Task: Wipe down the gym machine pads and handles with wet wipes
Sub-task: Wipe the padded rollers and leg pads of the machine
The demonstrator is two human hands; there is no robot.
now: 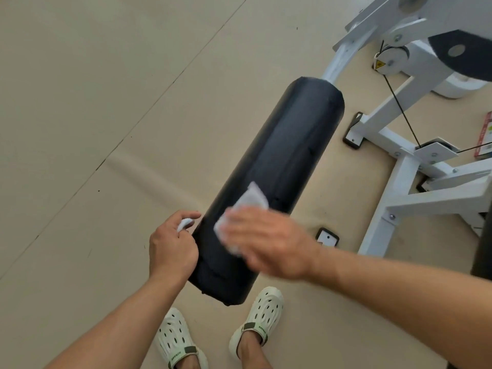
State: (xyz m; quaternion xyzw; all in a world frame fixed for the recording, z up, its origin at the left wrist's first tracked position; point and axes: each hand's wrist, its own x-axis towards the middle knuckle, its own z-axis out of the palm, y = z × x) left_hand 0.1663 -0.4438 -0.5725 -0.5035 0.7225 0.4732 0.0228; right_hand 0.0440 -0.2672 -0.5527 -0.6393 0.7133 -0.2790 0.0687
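Fingers of the right hand lie flat and spread over a wet wipe, pressing it onto the near end of the black roller pad. That hand is motion-blurred, so I can't say which way the stroke runs. Just to the left of it, the left hand is curled around a small wadded white wipe, knuckles right against the side of the pad, probably steadying it.

Beyond the grip, the pad runs up and away to a white arm of the machine frame, with a black cable off to the far right. Below the hands you can see pale clogs on the tan floor.

Risk as I see it: the flat palm has no real hold, so the wipe could bunch up or slide off the curved pad, leaving the far end and underside unwiped.
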